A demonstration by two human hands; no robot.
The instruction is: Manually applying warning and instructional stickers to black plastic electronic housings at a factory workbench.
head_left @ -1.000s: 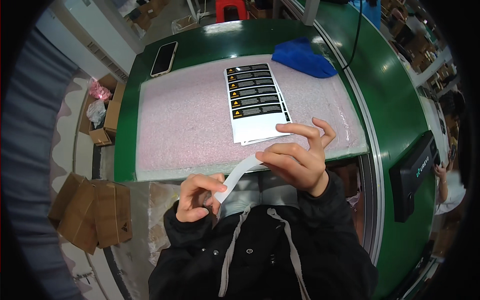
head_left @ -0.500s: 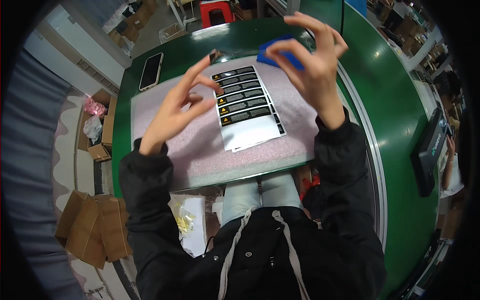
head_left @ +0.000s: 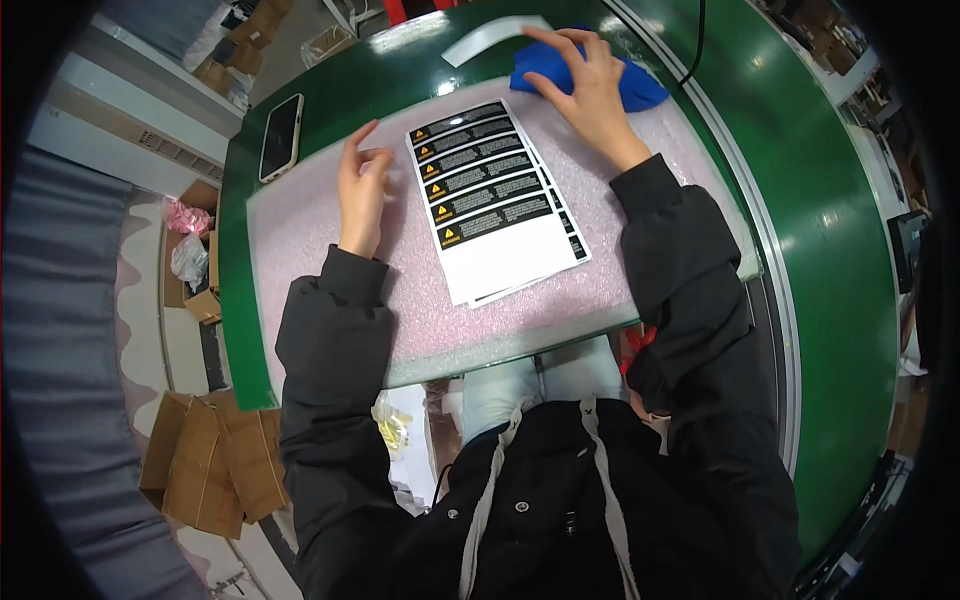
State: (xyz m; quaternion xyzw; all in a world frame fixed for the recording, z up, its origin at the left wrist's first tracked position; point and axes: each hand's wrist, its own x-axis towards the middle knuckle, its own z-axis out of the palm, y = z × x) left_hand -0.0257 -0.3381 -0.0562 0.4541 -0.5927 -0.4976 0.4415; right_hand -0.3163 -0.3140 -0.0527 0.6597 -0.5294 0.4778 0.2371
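Strip (head_left: 492,35) was at the fingertips (head_left: 538,36) of the right hand (head_left: 592,88), over the table's (head_left: 350,85) far side; contact could not be determined. That thumb stood wide of the fingers. Left hand (head_left: 362,190): half open, empty. Between the 2 hands, sheets (head_left: 500,200) lay on the pad (head_left: 310,250). Cloth (head_left: 642,90) lay behind the right hand; phone (head_left: 282,137), far left.

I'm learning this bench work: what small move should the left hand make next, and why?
Probably bring the left hand onto the left edge of the top label sheet to steady it. That hand looks empty and is close beside the sheet, which lies slightly askew over another on the pink mat. The right hand is farther off, by the blue cloth.
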